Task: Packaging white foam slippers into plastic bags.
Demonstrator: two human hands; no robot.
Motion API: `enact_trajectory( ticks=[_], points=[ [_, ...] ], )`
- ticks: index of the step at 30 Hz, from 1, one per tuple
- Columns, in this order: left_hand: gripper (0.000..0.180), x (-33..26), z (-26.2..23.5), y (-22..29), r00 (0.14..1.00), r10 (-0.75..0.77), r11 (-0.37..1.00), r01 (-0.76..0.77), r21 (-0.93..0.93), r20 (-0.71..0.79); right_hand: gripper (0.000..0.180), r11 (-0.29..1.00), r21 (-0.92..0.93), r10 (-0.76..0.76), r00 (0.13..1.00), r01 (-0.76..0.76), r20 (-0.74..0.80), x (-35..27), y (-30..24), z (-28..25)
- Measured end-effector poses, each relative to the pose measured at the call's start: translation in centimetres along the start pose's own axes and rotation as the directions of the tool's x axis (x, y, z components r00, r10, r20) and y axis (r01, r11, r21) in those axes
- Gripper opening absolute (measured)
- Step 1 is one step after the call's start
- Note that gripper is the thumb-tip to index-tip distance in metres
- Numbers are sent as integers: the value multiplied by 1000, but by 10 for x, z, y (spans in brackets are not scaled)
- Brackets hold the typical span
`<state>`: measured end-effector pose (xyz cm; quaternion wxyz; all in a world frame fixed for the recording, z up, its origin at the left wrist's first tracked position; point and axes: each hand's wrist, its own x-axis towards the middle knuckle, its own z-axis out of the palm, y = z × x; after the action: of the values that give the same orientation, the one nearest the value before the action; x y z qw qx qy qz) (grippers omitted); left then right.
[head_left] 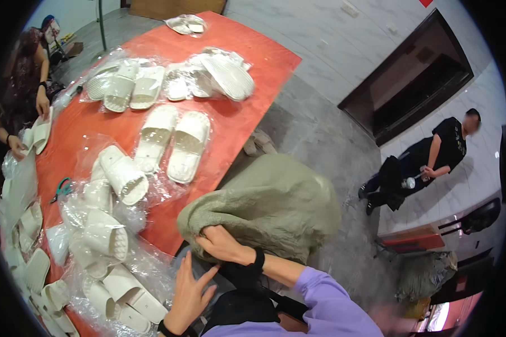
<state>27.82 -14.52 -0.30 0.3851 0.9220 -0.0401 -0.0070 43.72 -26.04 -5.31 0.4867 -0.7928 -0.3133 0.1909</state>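
A large olive-green woven sack (pixel 281 196) bulges beside the table's right edge, its gathered upper edge towards me. My right hand (pixel 222 245) is closed on a fold of the sack near its opening. Just left of it, my left hand (pixel 190 292) is open, with its fingers spread and nothing in them. Pairs of white slippers in clear plastic bags lie near my hands, among them a bagged pair (pixel 130 297) close to my left wrist. Another pair of slippers (pixel 186 147) rests farther up the table. What the sack contains is hidden.
The orange-red table (pixel 230 140) bears several bagged slippers and teal-handled scissors (pixel 61 190). At the far left, a co-worker's hands (pixel 42 104) handle slippers. A person in black (pixel 432 154) stands at the right by the wall. Another sack (pixel 427 275) lies at lower right.
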Motion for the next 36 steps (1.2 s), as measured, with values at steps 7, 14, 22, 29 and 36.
enact_trajectory(
  ticks=[7,14,22,29,36],
  points=[
    [37,70,64,-39,995,-90,945,75,-318,-32,21,987,-146,98,977,-71,188,-8,-25,-47],
    [19,101,83,-63,752,-591,622,195,-758,-291,42,971,135,157,954,-196,256,-1,1,-87],
    [30,119,12,-11,967,-42,887,-79,-454,-250,41,878,-365,280,951,-309,-130,-85,255,-299],
    [36,135,-24,22,949,-294,638,105,-763,-114,40,851,-441,262,958,-286,-116,-99,269,-191],
    [39,128,-49,24,921,-385,515,264,-815,55,40,845,-497,236,972,-199,12,-53,235,-158]
  ],
)
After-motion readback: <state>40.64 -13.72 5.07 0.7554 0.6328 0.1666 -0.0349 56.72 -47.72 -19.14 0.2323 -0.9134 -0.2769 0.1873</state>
